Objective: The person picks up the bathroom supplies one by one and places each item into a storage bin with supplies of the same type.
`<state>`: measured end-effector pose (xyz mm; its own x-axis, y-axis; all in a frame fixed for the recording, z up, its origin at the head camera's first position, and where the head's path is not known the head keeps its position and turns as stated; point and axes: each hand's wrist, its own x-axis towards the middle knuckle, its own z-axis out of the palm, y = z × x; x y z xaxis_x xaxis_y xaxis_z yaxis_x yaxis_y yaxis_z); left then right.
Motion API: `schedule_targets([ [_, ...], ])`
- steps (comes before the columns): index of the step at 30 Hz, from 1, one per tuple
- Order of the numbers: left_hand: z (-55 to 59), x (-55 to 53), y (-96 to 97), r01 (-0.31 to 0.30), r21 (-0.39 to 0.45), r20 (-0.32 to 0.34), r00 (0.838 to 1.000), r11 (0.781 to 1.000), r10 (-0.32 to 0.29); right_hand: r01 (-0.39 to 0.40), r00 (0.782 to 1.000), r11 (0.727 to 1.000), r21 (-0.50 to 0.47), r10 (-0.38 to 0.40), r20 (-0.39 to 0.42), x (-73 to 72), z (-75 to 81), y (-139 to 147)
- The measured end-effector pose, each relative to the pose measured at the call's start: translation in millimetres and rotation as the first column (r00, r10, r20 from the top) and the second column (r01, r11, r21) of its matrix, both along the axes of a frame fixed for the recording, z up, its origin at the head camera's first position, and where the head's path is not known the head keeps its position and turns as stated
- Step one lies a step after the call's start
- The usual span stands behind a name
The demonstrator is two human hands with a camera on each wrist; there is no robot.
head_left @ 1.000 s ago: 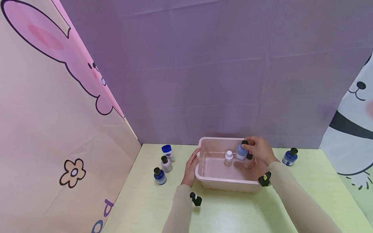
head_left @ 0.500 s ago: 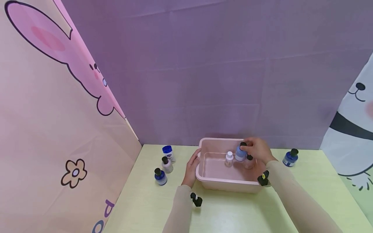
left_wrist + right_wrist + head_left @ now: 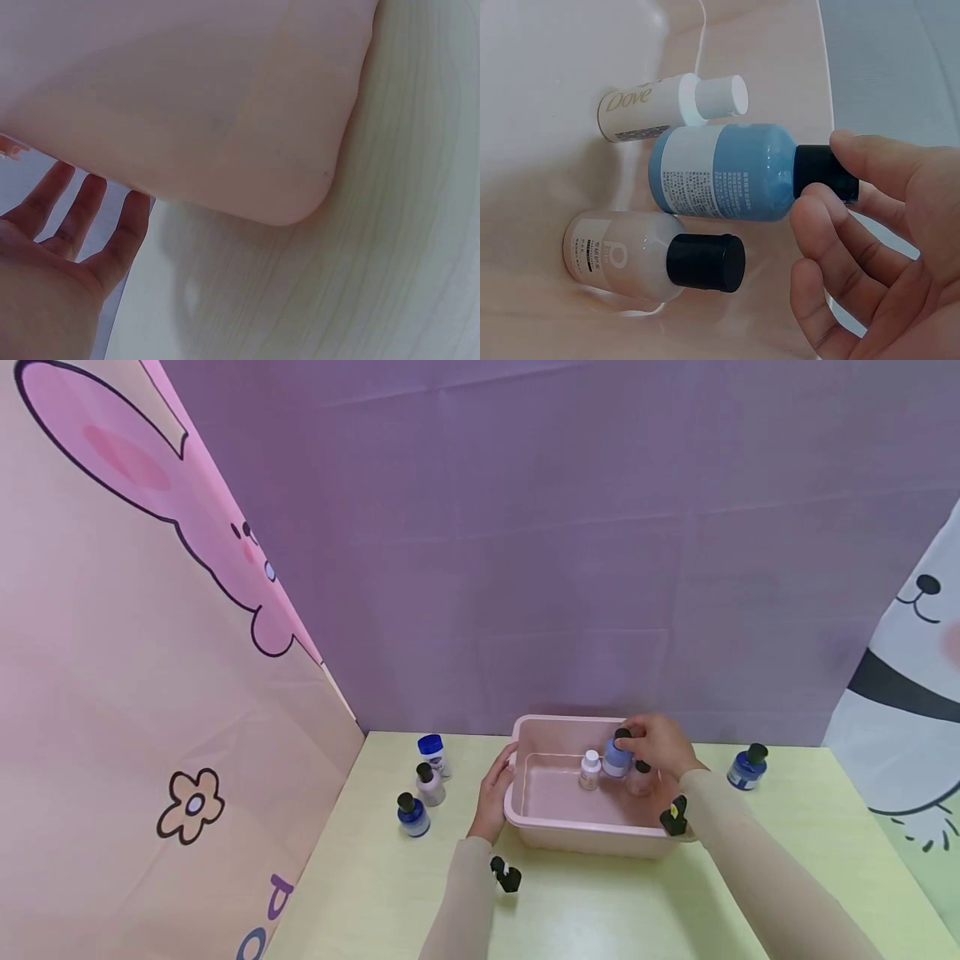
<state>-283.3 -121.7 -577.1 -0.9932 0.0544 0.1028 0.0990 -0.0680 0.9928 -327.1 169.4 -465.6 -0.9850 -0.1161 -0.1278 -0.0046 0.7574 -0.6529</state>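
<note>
Inside a pink plastic tub (image 3: 592, 837) my right hand (image 3: 660, 745) pinches the black cap of a light-blue bottle (image 3: 735, 172) between thumb and fingers. The bottle stands upright; whether it touches the tub floor I cannot tell. Close beside it are a small white Dove bottle (image 3: 649, 109) with a white cap and a pale pink bottle (image 3: 619, 251) with a black cap. My left hand (image 3: 492, 795) rests against the outside of the tub's left wall, its fingertips touching the wall in the left wrist view.
Left of the tub on the pale table (image 3: 360, 893) stand a white jar with a blue lid (image 3: 432, 754), a whitish black-capped bottle (image 3: 431, 787) and a dark-blue bottle (image 3: 413, 818). Another dark-blue bottle (image 3: 747, 768) stands to the right. A purple curtain (image 3: 562, 568) hangs behind.
My right hand has moved the light-blue bottle slightly left and down, nearer the white bottle. The left hand keeps its place at the tub.
</note>
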Motion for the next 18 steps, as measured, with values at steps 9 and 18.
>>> schedule_targets([
  [9, 8.7, 3.9, -1.8, 0.036, -0.017, 0.011, 0.999, 0.999, -0.035, -0.05, 0.998, 0.998, 0.029, 0.051, -0.036, -5.9, -7.5, 1],
  [18, 29.1, 16.6, -2.3, 0.029, -0.056, 0.031, 0.999, 0.998, -0.027, -0.064, 0.997, 0.996, 0.066, 0.067, -0.038, -9.7, -7.0, -2],
])
